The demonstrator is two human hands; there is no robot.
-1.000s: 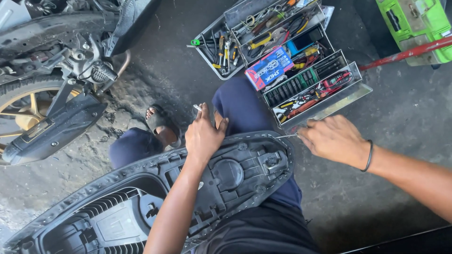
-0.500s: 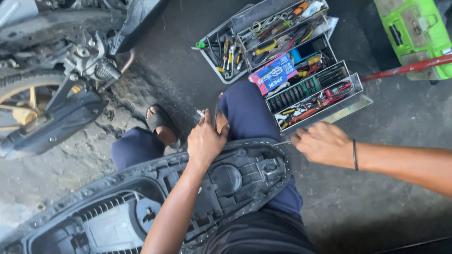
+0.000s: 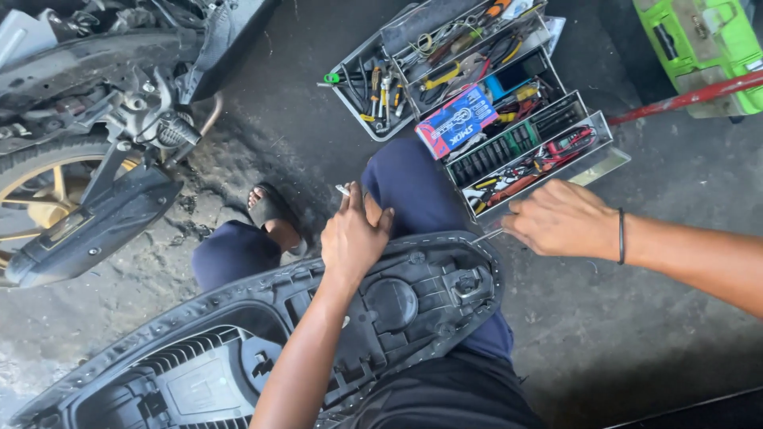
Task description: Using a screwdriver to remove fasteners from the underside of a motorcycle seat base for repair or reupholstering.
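Note:
A black plastic motorcycle seat base (image 3: 413, 306) lies upside down across my lap. My left hand (image 3: 354, 234) presses on its upper edge, with a small white stick between two fingers. My right hand (image 3: 560, 218) is closed around a thin metal tool (image 3: 486, 235) whose tip touches the seat's right rim. A black band circles my right wrist.
An open grey cantilever toolbox (image 3: 485, 95) full of sockets, pliers and screwdrivers stands on the concrete beyond my knee. A motorcycle's rear wheel and engine (image 3: 87, 135) sit at the left. A green case (image 3: 699, 40) and a red bar (image 3: 683, 99) lie at the upper right.
My right hand has drawn in from the right toward the seat's rim. My left hand has stayed on the seat's edge.

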